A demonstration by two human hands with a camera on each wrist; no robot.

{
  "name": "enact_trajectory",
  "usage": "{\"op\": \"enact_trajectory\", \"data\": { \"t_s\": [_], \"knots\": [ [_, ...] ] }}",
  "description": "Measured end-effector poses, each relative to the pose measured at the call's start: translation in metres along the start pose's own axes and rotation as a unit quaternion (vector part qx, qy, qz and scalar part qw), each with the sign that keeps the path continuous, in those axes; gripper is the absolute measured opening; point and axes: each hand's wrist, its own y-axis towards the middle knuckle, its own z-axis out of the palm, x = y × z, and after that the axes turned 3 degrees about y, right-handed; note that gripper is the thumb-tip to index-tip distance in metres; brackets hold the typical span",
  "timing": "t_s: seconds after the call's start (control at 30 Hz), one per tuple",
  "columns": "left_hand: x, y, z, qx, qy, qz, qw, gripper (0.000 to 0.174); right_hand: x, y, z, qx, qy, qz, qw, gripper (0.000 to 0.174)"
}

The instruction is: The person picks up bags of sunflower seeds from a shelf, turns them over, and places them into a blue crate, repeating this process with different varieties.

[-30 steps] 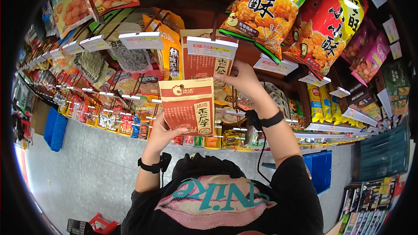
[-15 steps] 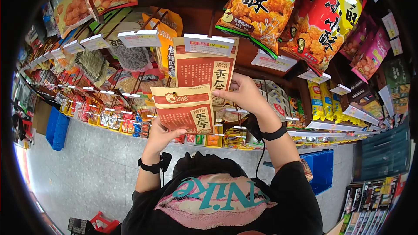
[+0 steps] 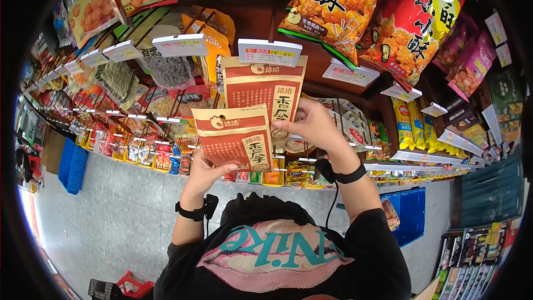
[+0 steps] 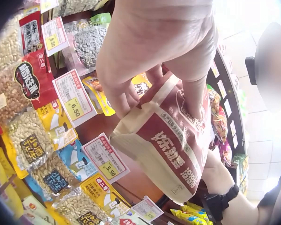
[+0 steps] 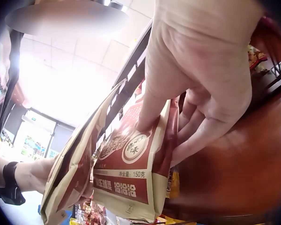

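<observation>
In the head view my left hand (image 3: pixel 206 173) holds a red and cream paper bag of melon seeds (image 3: pixel 230 141) by its lower edge, thumb in front. The left wrist view shows the bag's bottom (image 4: pixel 171 145) between thumb and fingers. My right hand (image 3: pixel 317 126) grips a second, matching seed bag (image 3: pixel 250 86) at its right side. In the right wrist view the thumb presses the front of this second bag (image 5: pixel 124 159), with fingers behind it. Its top lies just under a price tag (image 3: pixel 270 53), partly behind the first bag.
Hooks with price tags and snack packs surround the hands. Large puffed-snack bags (image 3: pixel 336 8) hang above right, and a dark seed pack (image 3: pixel 166 69) hangs left. Blue baskets (image 3: pixel 73 165) stand on the floor at both sides; the right basket (image 3: pixel 408 216) holds a packet.
The second seed bag has moved down below its price tag with my right hand gripping it. The first bag, in my left hand, has tilted and shifted slightly left.
</observation>
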Motion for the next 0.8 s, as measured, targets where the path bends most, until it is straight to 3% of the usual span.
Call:
{"op": "enact_trajectory", "data": {
  "t_s": [0.13, 0.17, 0.2, 0.27, 0.33, 0.4, 0.6, 0.73, 0.8],
  "knots": [
    [0.001, 0.001, 0.001, 0.012, 0.023, -0.008, 1.0, 0.051, 0.003, -0.009, 0.002, 0.003, -0.022, 0.037, 0.999, 0.04],
    [0.001, 0.002, 0.002, 0.015, 0.022, -0.011, 1.0, 0.051, -0.006, -0.01, 0.005, -0.012, 0.017, -0.014, 1.0, 0.038],
    [0.001, 0.003, 0.004, 0.012, 0.021, -0.009, 1.0, 0.053, -0.012, -0.012, 0.003, -0.015, 0.017, -0.011, 1.0, 0.038],
    [0.0, 0.004, 0.006, 0.011, 0.018, -0.012, 1.0, 0.055, -0.016, -0.017, -0.002, 0.0, -0.062, 0.034, 0.997, 0.041],
    [-0.001, 0.006, 0.009, 0.034, 0.054, 0.005, 0.998, 0.062, -0.012, -0.025, 0.001, 0.0, -0.045, 0.056, 0.997, 0.04],
    [-0.002, 0.005, 0.018, 0.044, 0.054, 0.001, 0.998, 0.066, -0.018, -0.035, 0.003, -0.001, 0.059, 0.033, 0.998, 0.038],
    [0.007, -0.004, 0.056, 0.065, 0.062, 0.014, 0.996, 0.072, -0.025, -0.076, -0.018, 0.006, 0.056, 0.007, 0.998, 0.036],
    [0.016, -0.015, 0.101, 0.065, 0.075, 0.012, 0.995, 0.07, -0.019, -0.112, -0.06, 0.063, -0.026, 0.038, 0.997, 0.035],
    [0.021, -0.022, 0.129, 0.051, 0.065, -0.009, 0.997, 0.068, -0.022, -0.128, -0.082, 0.081, -0.097, 0.027, 0.992, 0.044]
  ]
}}
